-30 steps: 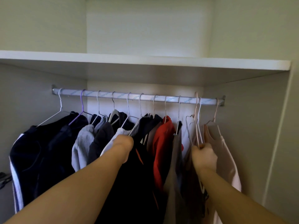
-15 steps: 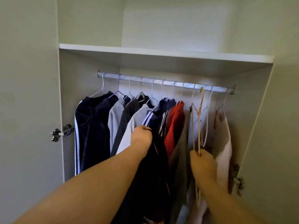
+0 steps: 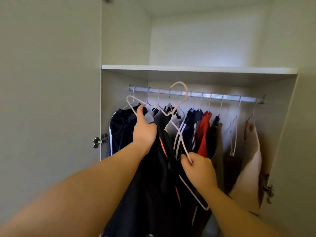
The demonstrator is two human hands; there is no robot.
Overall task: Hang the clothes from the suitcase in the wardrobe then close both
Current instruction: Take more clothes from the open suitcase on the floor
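Observation:
My right hand (image 3: 199,170) grips a pale pink wire hanger (image 3: 178,106), off the rail and tilted, its hook up near the rail. My left hand (image 3: 144,129) holds a dark garment with orange trim (image 3: 159,177) that hangs down between my arms, its fingers up by the hanger's left shoulder. Behind them the wardrobe rail (image 3: 213,96) carries several hung clothes: a navy jacket with white stripes (image 3: 119,132), a red top (image 3: 204,132) and a beige top (image 3: 251,161). An empty white hanger (image 3: 234,134) hangs between the last two. No suitcase is in view.
The wardrobe stands open, its left door (image 3: 49,100) beside me with a metal hinge (image 3: 100,140). Another hinge (image 3: 268,189) sits on the right side. A white shelf (image 3: 196,69) runs above the rail.
My right hand has lifted the pink hanger off the rail and swung it left in front of the clothes. My left hand has risen with the dark garment to meet it. The view has pulled back.

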